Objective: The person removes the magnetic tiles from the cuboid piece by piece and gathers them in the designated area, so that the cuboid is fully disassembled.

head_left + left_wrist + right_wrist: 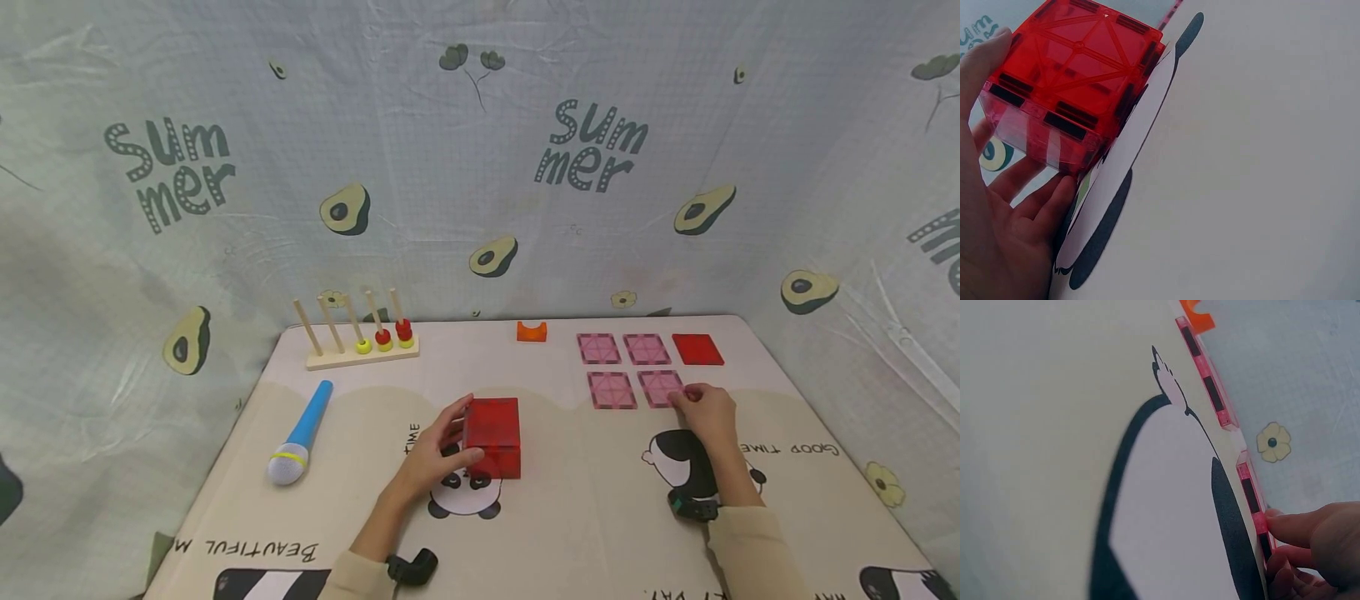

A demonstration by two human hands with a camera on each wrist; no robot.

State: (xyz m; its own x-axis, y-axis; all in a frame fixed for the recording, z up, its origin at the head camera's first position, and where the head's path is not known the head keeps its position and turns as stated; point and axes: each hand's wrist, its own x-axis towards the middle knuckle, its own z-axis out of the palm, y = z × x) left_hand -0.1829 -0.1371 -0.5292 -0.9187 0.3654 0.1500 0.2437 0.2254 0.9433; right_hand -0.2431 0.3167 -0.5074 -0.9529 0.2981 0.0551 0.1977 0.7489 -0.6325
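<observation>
A red see-through box of magnetic tiles (495,423) stands on the table near the middle. My left hand (433,457) grips its left side, the thumb at the near face and the other fingers behind. In the left wrist view, the red tile face (1079,50) shows dark magnet strips and a paler pink side. On the right, my right hand (708,415) pinches the near right corner of a pink magnetic tile (657,387). That tile's edge (1249,487) looks flat on the table in the right wrist view. Three more pink tiles (598,349) and a red tile (698,350) lie around it.
A wooden peg counter (360,358) with red and yellow beads stands at the back left. In front of it lies a blue toy microphone (307,423). An orange arch-shaped block (532,333) sits at the back edge, before a hanging printed cloth (420,167).
</observation>
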